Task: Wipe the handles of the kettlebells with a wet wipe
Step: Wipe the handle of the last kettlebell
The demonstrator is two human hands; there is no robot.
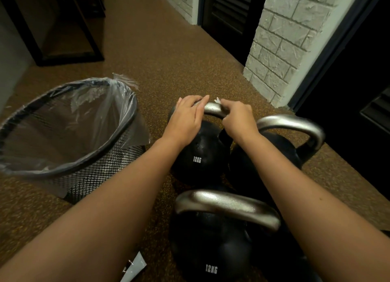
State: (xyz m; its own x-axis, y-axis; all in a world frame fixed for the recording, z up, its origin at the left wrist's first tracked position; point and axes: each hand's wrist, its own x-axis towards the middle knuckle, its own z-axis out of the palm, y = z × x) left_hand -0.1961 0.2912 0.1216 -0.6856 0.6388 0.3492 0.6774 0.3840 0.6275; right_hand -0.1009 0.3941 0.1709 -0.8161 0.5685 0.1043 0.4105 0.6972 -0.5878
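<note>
Three black kettlebells with silver handles stand on the speckled floor. On the far kettlebell (200,155), marked 12KG, my left hand (187,117) rests over the left part of its handle (212,108), fingers fairly straight. My right hand (237,118) grips the right part of that handle with a white wet wipe (217,101) under its fingers; only a small corner of the wipe shows. A second kettlebell (291,127) stands to the right. The third kettlebell (213,250) is nearest me.
A black mesh waste bin (69,134) lined with a clear plastic bag stands left of the kettlebells. A torn wipe packet (135,269) lies on the floor near the bottom edge. A white brick pillar (285,49) and dark doors rise at the right.
</note>
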